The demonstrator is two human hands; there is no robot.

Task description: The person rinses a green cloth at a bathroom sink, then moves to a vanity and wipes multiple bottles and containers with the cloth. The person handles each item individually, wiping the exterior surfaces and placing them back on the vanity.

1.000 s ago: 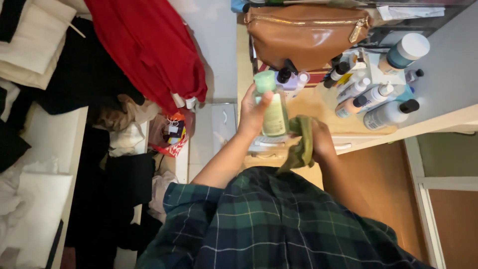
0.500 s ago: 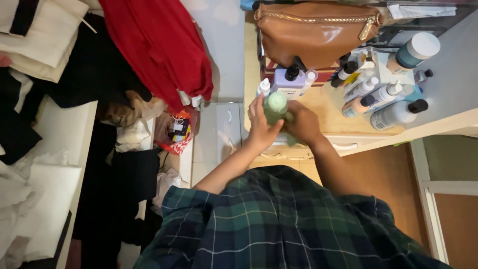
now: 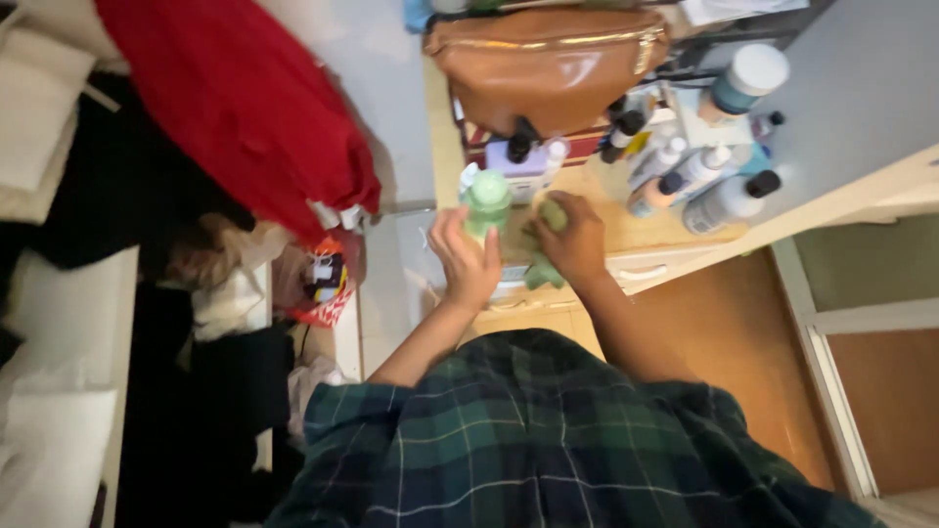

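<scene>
My left hand (image 3: 466, 260) is wrapped around a pale green bottle (image 3: 486, 198) with a rounded green cap, held upright over the near edge of a wooden shelf top (image 3: 597, 210). My right hand (image 3: 575, 241) grips a crumpled olive-green cloth (image 3: 544, 264), which sits against the right side of the bottle. Both forearms reach forward from my dark green plaid shirt (image 3: 548, 440).
A brown leather pouch (image 3: 548, 59) lies at the back of the shelf top. Several bottles and tubes (image 3: 704, 171) crowd its right part, and a lilac bottle (image 3: 523, 156) stands behind the green one. A red garment (image 3: 245, 108) hangs at left over piled clothes.
The green bottle was lying tilted in my left hand with the cloth hanging in my right. Both hands have moved forward, and the bottle is now upright with the cloth against it.
</scene>
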